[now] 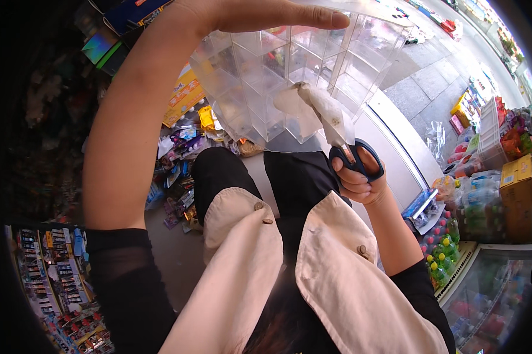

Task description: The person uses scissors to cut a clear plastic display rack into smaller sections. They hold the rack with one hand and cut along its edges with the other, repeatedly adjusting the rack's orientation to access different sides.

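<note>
A clear plastic divided display box [288, 79] stands tilted in front of me, its lower edge by my knees. My left hand [266, 15] lies across its top edge, thumb stretched out to the right; most of the fingers are out of sight, so its grip is unclear. In my right hand [359, 177] are scissors with dark blue handles [359, 159], pointing up and away against the box. A whitish, stained cloth or tissue [328, 106] is wrapped around their blades, with a loose flap to the left. The blades themselves are mostly hidden.
Small packaged goods [181, 146] are piled left of my legs, beside a yellow-orange carton [184, 95]. At right are bottles with green contents [443, 261], a cardboard box [518, 190], a white plastic crate [494, 132] and a glass-topped freezer [487, 292]. Stone paving [429, 84] lies beyond a metal threshold.
</note>
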Demonstrator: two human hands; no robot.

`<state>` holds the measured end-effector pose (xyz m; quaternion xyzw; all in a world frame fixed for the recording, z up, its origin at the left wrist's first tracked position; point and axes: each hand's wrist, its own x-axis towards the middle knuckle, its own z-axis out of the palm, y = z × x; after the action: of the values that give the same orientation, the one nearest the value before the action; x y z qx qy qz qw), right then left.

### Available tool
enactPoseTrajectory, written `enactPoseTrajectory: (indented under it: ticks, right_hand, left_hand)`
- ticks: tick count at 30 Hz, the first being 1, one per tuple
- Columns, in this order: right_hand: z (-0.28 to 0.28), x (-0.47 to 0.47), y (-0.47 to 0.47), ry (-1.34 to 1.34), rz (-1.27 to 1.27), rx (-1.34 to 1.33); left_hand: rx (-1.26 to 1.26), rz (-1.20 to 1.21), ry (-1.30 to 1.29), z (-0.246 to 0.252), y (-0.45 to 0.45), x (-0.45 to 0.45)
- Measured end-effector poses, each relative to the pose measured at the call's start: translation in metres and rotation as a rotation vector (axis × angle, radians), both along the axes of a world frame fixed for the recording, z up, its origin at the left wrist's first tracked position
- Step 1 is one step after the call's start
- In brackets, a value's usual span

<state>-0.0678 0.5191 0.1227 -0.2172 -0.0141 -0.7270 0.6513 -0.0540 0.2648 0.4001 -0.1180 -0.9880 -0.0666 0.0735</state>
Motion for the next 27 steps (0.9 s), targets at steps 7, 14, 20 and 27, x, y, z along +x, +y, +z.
enactPoseTrajectory:
  ticks: [7, 14, 20, 27]
  right_hand:
    - [0.011, 0.007, 0.026, 0.301, -0.245, 0.452]
    - [0.022, 0.028, 0.019, 0.673, -0.367, 0.746]
    - [0.041, 0.023, -0.006, 0.828, -0.481, 0.865]
    - [0.043, 0.012, -0.077, 1.078, -0.561, 1.051]
  left_hand:
    - [-0.090, 0.044, 0.044, 0.002, 0.006, 0.015]
    - [-0.135, 0.074, 0.109, 0.000, 0.017, 0.041]
    - [-0.094, 0.071, 0.113, 0.003, 0.028, 0.047]
    - [-0.081, 0.080, 0.122, 0.003, 0.037, 0.039]
